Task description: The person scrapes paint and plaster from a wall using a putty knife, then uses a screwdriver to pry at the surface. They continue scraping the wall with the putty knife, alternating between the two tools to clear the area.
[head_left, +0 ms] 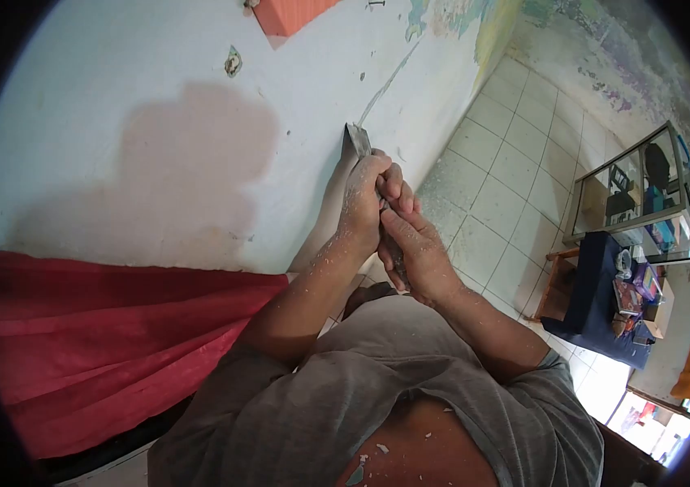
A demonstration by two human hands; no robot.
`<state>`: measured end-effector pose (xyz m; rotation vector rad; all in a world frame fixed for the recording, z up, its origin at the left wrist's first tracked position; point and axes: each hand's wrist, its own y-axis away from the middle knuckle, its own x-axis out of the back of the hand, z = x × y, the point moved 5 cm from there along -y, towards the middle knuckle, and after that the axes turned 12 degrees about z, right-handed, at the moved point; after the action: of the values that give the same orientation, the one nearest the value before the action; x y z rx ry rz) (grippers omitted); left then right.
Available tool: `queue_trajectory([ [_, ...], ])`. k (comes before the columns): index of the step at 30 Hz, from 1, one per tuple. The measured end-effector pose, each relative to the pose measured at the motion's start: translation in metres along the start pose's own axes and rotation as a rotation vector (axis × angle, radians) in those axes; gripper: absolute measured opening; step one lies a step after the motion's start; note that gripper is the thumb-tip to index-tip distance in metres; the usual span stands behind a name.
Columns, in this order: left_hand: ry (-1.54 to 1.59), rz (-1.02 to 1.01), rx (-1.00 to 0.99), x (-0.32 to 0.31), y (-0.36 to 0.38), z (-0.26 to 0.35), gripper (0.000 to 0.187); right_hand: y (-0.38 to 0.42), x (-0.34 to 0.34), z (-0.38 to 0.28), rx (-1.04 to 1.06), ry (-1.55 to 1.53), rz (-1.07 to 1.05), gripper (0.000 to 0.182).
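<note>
A paint scraper (358, 140) has its flat metal blade against the pale wall (312, 89), where a thin scratched line runs up from its tip. My left hand (367, 195) is closed round the scraper just behind the blade. Lower down, my right hand (419, 247) is closed at the handle end, its fingers against my left hand. The two hands hide most of the handle. Pale flakes and dust cling to both hands and forearms.
Peeling paint patches (450, 20) mark the wall's upper part. A red cloth (117, 325) spreads at the left. Across the tiled floor (491, 162) stand a glass-fronted cabinet (637, 191) and a dark-blue covered table (588, 296) bearing boxes. An orange object (292, 15) is on the wall above.
</note>
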<state>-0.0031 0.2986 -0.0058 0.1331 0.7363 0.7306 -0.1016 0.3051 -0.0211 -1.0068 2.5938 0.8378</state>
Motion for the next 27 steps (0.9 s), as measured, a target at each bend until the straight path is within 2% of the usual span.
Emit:
queue_trajectory([
  [2,-0.004,0.001,-0.017,-0.001,0.007,-0.001,0.022,0.006,-0.003,0.004,0.023,-0.009,-0.008,0.035],
  [4,-0.017,-0.008,0.041,0.003,0.015,0.0,0.023,0.011,-0.011,0.007,0.19,-0.09,0.149,0.03],
  [5,-0.024,-0.013,0.036,0.003,0.007,0.003,0.023,0.004,-0.01,0.003,0.198,-0.096,0.146,0.03],
  [7,-0.037,-0.031,0.033,0.003,-0.011,0.003,0.023,-0.01,-0.006,-0.001,0.193,0.111,0.083,0.031],
  [9,-0.047,-0.034,0.03,-0.001,-0.02,0.0,0.023,-0.018,-0.005,-0.008,0.155,-0.039,0.086,0.035],
  [11,-0.059,-0.059,0.004,-0.007,-0.016,0.003,0.022,-0.01,0.0,-0.008,0.111,0.04,0.08,0.035],
  [13,0.007,-0.043,0.066,0.0,0.005,-0.001,0.022,-0.006,0.007,0.013,0.319,0.167,0.128,0.034],
  [14,0.017,-0.038,0.094,0.005,0.004,-0.003,0.023,-0.004,-0.005,0.017,0.255,0.003,0.181,0.041],
  [15,0.014,-0.04,0.1,0.006,-0.005,-0.004,0.023,-0.011,-0.002,0.011,0.255,0.0,0.187,0.041],
  [17,-0.031,-0.065,0.045,0.0,-0.022,0.002,0.024,-0.028,0.002,0.002,0.128,0.159,0.063,0.053],
  [19,-0.045,-0.066,0.071,-0.009,-0.027,-0.001,0.024,-0.029,0.007,-0.002,0.097,0.065,0.087,0.056],
  [21,0.059,-0.124,0.033,-0.012,-0.02,-0.007,0.024,-0.017,0.012,-0.011,0.398,0.279,0.055,0.046],
  [22,0.084,-0.073,0.072,-0.008,-0.009,-0.01,0.024,-0.008,0.011,-0.008,0.249,0.176,0.078,0.044],
  [25,0.034,-0.084,0.025,-0.001,-0.017,-0.006,0.024,-0.025,0.015,0.005,0.342,0.316,0.081,0.044],
  [26,0.017,-0.074,0.026,-0.008,-0.025,-0.003,0.023,-0.024,0.01,-0.005,0.144,0.159,0.12,0.04],
  [27,0.018,-0.071,0.024,-0.01,-0.026,-0.005,0.023,-0.024,0.011,-0.008,0.141,0.16,0.116,0.04],
])
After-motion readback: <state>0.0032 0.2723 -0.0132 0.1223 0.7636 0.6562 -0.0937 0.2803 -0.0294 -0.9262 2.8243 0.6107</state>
